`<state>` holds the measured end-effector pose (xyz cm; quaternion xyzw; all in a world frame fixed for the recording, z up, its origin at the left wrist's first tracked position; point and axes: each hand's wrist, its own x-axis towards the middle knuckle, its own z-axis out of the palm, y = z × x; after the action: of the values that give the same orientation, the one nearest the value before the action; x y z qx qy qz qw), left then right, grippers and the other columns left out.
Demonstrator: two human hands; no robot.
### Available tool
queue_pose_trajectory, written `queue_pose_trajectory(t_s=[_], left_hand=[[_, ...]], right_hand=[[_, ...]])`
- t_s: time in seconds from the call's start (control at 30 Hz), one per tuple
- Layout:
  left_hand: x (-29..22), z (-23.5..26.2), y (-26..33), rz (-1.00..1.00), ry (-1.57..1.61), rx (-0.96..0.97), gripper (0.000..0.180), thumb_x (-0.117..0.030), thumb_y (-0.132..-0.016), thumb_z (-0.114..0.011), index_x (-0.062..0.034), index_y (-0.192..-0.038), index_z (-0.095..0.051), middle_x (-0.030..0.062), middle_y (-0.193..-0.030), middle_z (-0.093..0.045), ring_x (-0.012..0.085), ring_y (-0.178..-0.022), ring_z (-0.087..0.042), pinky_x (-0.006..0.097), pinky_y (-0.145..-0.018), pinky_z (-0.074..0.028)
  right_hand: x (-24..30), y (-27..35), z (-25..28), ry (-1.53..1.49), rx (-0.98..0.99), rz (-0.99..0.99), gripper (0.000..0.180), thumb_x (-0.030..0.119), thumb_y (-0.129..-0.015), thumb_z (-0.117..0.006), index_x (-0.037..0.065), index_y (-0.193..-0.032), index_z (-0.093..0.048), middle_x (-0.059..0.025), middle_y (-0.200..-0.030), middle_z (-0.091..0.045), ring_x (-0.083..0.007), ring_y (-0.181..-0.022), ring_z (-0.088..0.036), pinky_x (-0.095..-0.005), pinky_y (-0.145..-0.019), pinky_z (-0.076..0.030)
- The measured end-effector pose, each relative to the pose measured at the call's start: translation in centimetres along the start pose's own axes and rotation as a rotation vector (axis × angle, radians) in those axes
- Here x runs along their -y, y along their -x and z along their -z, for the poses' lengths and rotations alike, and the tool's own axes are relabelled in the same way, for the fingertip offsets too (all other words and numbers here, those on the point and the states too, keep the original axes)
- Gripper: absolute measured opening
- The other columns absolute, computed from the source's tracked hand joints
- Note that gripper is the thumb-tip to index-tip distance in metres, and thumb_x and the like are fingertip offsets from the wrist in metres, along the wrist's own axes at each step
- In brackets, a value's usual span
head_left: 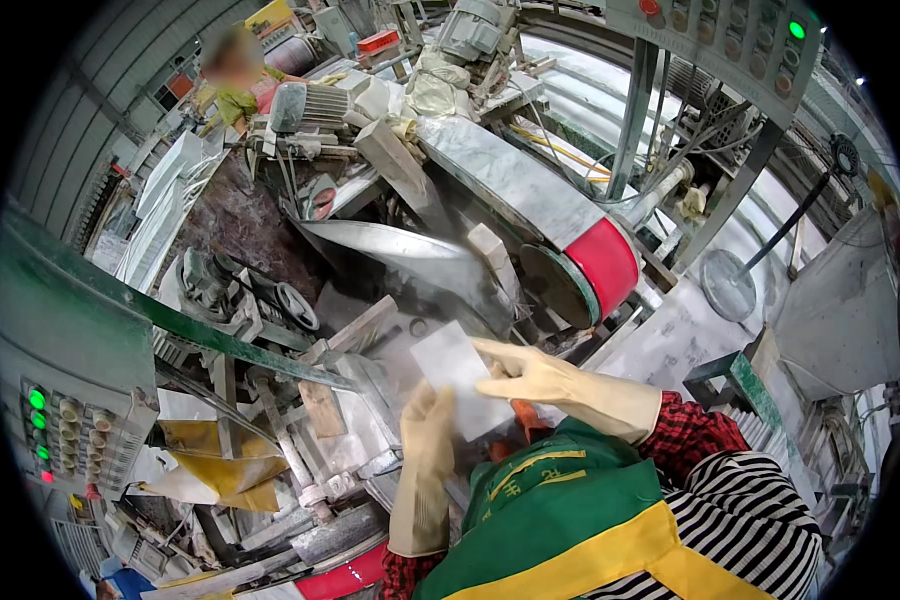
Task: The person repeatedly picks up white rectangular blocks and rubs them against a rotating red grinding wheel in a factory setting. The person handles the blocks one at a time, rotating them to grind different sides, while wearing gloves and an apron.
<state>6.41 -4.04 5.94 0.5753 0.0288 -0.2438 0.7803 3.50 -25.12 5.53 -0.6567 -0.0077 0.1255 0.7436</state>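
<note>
Both my hands wear cream rubber gloves. Between them is a thin, pale rectangular tile (452,362), tilted, its lower part slightly blurred. My left hand (428,430) grips its left edge, fingers pointing up. My right hand (542,378) comes in from the right and closes on the opposite edge, with a finger stretched along the upper corner. Just beyond the tile stands a dusty machine with a long, rounded, white-grey housing (520,165) and a red end (606,262).
Control panels with lit buttons stand at left (70,430) and upper right (735,40). A green bar (240,345) crosses on the left. Wooden blocks (322,408) lie near the machine. A round-based metal stand (727,285) is at right. Another person (238,85) is at the far left.
</note>
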Motion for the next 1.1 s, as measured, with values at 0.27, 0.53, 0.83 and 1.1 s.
queue_pose_trajectory(t_s=[0.27,0.53,0.83,1.1], left_hand=[[-1.7,-0.9,-0.2,-0.072,-0.116,0.323,0.065,-0.004,-0.079,-0.072,0.0026,-0.139,-0.049,0.0070,-0.124,-0.065,0.0171,-0.113,-0.062,0.031,-0.097,-0.049],[-3.4,-1.9,-1.8,-0.148,-0.010,0.385,0.074,-0.005,-0.075,-0.071,0.0039,-0.143,-0.043,0.0092,-0.124,-0.063,0.0177,-0.112,-0.062,0.031,-0.097,-0.048],[-1.3,1.7,-4.9,-0.254,-0.026,0.106,0.047,-0.005,-0.093,-0.061,0.0032,-0.139,-0.052,0.0124,-0.115,-0.067,0.0144,-0.094,-0.064,0.025,-0.084,-0.052],[-0.6,-2.7,-3.4,-0.309,-0.009,0.113,0.053,-0.006,-0.095,-0.057,0.0042,-0.144,-0.043,0.0128,-0.125,-0.064,0.0160,-0.110,-0.063,0.028,-0.094,-0.051]], right_hand=[[-1.1,-0.3,0.9,-0.215,0.080,0.093,0.079,0.014,-0.089,-0.073,0.010,-0.157,-0.033,-0.0054,-0.124,-0.064,-0.0101,-0.093,-0.057,-0.0271,-0.079,-0.048],[0.6,0.2,0.7,-0.415,0.136,0.088,0.078,0.006,-0.090,-0.072,0.001,-0.156,-0.031,-0.0086,-0.138,-0.058,-0.0131,-0.113,-0.059,-0.0285,-0.093,-0.050],[0.3,1.0,0.5,-0.187,0.100,0.001,0.073,0.005,-0.094,-0.068,0.000,-0.156,-0.030,-0.0032,-0.128,-0.062,-0.0046,-0.093,-0.055,-0.0226,-0.081,-0.047],[-1.4,0.3,0.3,-0.309,-0.069,0.063,0.074,0.020,-0.093,-0.070,0.003,-0.155,-0.035,0.0011,-0.109,-0.067,-0.0014,-0.081,-0.053,-0.0177,-0.065,-0.037]])
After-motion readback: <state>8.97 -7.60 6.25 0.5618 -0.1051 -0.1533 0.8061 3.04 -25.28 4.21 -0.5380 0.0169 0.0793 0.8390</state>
